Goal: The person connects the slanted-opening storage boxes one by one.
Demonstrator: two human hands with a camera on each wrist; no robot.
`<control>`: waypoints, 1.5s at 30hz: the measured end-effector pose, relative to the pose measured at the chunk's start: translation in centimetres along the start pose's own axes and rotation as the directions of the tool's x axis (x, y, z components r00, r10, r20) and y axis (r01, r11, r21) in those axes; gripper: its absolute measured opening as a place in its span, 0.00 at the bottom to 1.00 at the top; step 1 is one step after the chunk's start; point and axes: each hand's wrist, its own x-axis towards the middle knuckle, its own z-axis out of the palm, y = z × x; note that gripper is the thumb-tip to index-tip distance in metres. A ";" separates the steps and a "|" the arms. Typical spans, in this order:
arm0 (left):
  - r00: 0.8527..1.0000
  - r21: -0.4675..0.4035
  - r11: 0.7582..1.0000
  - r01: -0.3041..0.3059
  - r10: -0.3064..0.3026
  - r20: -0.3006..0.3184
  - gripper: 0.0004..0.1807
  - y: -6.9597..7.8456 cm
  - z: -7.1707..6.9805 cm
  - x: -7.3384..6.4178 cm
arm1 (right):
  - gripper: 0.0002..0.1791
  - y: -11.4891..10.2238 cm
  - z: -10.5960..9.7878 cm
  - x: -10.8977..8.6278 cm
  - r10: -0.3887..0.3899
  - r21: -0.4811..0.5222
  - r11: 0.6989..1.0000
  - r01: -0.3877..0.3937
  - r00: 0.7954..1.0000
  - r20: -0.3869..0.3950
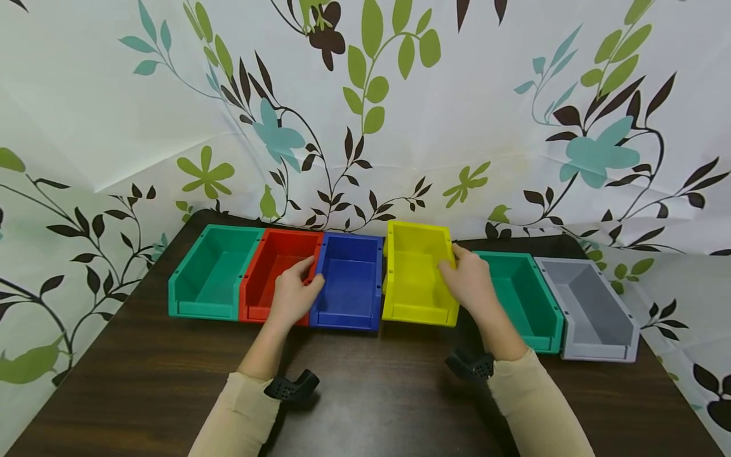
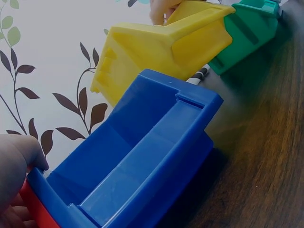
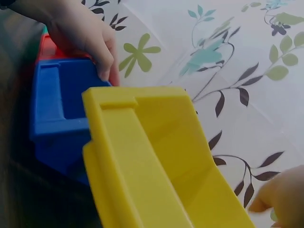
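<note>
A row of plastic storage bins runs along the back of the table. My left hand (image 1: 294, 295) pinches the adjoining walls of the red storage bin (image 1: 274, 314) and the blue storage bin (image 1: 349, 317), thumb on the blue side and fingers inside the red one. My right hand (image 1: 471, 279) holds the yellow storage bin (image 1: 419, 266) by its right wall. In the left wrist view the yellow bin (image 2: 142, 52) is tilted and raised above the table, beside the blue bin (image 2: 142, 142). Part of the left hand's fingers is hidden behind the red wall.
A green bin (image 1: 214, 311) stands at the row's left end. Right of the yellow bin are another green bin (image 1: 528, 311) and a grey bin (image 1: 599, 311). Dark wooden table (image 1: 371, 393) lies in front, and a leaf-patterned sheet (image 1: 400, 152) hangs close behind.
</note>
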 end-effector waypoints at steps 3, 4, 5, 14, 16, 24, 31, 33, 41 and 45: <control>1.000 0.001 1.000 0.000 0.000 0.000 0.27 0.0 0.0 0.0 | 0.46 -0.5 0.5 -0.5 0.011 -0.009 1.000 -0.011 0.999 0.034; 1.000 0.000 1.000 0.000 0.000 0.000 0.27 0.0 0.0 0.0 | 0.51 -0.7 0.7 -0.7 0.003 -0.020 1.000 -0.002 0.999 0.039; 1.000 -0.001 1.000 0.000 0.000 -0.001 0.27 0.0 0.1 0.0 | 0.55 -1.0 0.9 -0.8 -0.004 -0.036 0.999 0.006 0.999 0.044; 1.000 0.006 1.000 -0.012 0.012 -0.005 0.27 -0.1 0.0 0.0 | 0.68 -2.9 1.8 -1.7 -0.085 -0.270 0.959 0.089 0.996 0.027; 1.000 0.012 1.000 -0.012 0.012 -0.003 0.27 0.0 0.0 0.0 | 0.65 -3.0 1.8 -1.8 -0.139 -0.306 0.941 0.144 0.990 0.037; 1.000 0.023 1.000 -0.002 0.002 -0.004 0.27 0.0 0.0 0.0 | 0.30 -3.2 3.0 -2.5 -0.553 -0.239 0.783 0.575 0.818 0.157; 1.000 0.018 1.000 -0.008 0.008 -0.005 0.27 0.0 0.1 0.0 | 0.31 -2.5 4.1 -2.9 -0.629 -0.164 0.749 0.642 0.767 0.127; 1.000 0.018 1.000 -0.008 0.008 -0.005 0.27 0.0 0.0 0.0 | 0.32 -2.2 4.3 -2.8 -0.651 -0.175 0.733 0.658 0.752 0.103; 1.000 0.025 1.000 0.000 0.000 -0.001 0.27 0.1 0.1 0.0 | 0.32 -1.6 5.1 -2.9 -0.725 -0.197 0.674 0.712 0.688 0.008; 1.000 0.024 1.000 0.002 -0.002 -0.001 0.27 0.0 0.1 0.0 | 0.32 -1.5 5.3 -3.0 -0.731 -0.193 0.670 0.717 0.682 -0.005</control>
